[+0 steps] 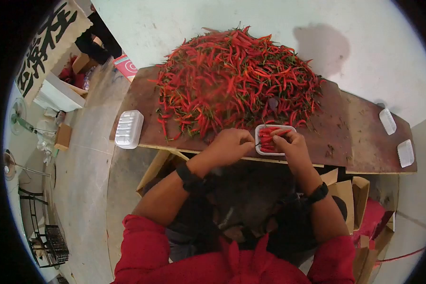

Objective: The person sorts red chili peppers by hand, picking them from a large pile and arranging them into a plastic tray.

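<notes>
A large heap of red chili peppers (236, 75) with green stems covers the middle of the brown table. At the table's front edge sits a white tray (257, 142) with several red peppers (266, 140) lying in it. My right hand (291, 146) is over the tray's right side, its thumb and fingers pinched on a red pepper. Just left of the tray, my left hand (229, 146) has its fingers curled together near the edge of the heap; whatever it may hold is hidden.
A stack of white trays (129, 129) stands at the table's left end. Two more white trays (387, 121) (405, 153) lie at the right end. Open cardboard boxes (343, 196) are below the table's front edge. A white wall (374, 47) rises behind.
</notes>
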A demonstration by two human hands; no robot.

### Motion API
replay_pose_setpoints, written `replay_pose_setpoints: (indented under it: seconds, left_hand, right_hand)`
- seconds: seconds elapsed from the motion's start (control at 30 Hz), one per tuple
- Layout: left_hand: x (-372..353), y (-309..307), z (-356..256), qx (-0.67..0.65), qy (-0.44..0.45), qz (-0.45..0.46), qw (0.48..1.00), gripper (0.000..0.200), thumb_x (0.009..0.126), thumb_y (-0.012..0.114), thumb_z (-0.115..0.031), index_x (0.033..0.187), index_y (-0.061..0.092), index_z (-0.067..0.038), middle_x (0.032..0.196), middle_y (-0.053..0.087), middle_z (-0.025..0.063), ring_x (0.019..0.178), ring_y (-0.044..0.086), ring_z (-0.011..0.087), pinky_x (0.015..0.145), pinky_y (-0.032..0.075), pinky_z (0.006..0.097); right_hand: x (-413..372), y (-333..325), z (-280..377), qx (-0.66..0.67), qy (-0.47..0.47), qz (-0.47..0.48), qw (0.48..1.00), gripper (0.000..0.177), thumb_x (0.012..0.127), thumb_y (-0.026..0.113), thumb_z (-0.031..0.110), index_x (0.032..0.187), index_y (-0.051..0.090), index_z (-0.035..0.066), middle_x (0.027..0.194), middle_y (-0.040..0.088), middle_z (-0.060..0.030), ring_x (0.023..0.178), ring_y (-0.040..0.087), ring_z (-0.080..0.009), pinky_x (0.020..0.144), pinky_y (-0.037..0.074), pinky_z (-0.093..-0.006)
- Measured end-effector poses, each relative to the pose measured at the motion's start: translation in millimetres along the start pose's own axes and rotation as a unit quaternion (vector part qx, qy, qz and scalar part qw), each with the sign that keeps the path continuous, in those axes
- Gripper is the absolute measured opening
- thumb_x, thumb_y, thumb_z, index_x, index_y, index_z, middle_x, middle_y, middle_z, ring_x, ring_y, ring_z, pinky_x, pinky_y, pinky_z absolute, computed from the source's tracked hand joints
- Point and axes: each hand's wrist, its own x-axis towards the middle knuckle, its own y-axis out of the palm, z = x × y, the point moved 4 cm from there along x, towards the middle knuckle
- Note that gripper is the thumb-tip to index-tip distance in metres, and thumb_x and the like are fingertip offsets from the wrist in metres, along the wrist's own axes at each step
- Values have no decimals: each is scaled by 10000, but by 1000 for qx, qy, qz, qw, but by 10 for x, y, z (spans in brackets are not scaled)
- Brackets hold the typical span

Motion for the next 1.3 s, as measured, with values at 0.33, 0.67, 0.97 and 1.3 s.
replay_pose_setpoints:
  seconds: [0.33, 0.67, 0.97, 1.3]
  left_hand:
    - [19, 136, -130, -9, 46, -12, 999, 214, 814, 615, -213, 879, 665, -16, 772, 652, 121, 720, 622, 210, 661, 474, 341]
    - [84, 281, -189, -14, 80, -32, 996, 195, 817, 619, -191, 801, 629, 3, 682, 583, 78, 648, 546, 105, 601, 442, 293]
    - [161, 412, -72, 94, 35, -19, 995, 219, 783, 591, -213, 764, 610, 4, 647, 580, 150, 573, 574, 230, 580, 456, 360]
    - [16, 423, -233, 120, 53, 205, 970, 305, 730, 720, -279, 911, 661, -41, 820, 665, 99, 751, 641, 224, 670, 492, 345]
  right_hand:
    - [-52, -65, -8, 40, -11, 27, 999, 170, 853, 572, 41, 968, 608, -80, 1084, 608, -123, 928, 641, -206, 816, 561, -330]
    - [-20, -270, -124, -29, -50, 10, 998, 164, 850, 599, 77, 955, 647, -40, 838, 670, -75, 733, 618, -113, 642, 491, -248]
    - [-153, -182, -114, -213, -237, -21, 948, 129, 819, 643, 60, 926, 675, -3, 775, 647, -33, 696, 582, -83, 631, 470, -244]
    - [-1, -646, 15, -136, -85, -39, 986, 159, 796, 625, 45, 930, 662, -32, 789, 645, -59, 727, 601, -101, 617, 483, -246]
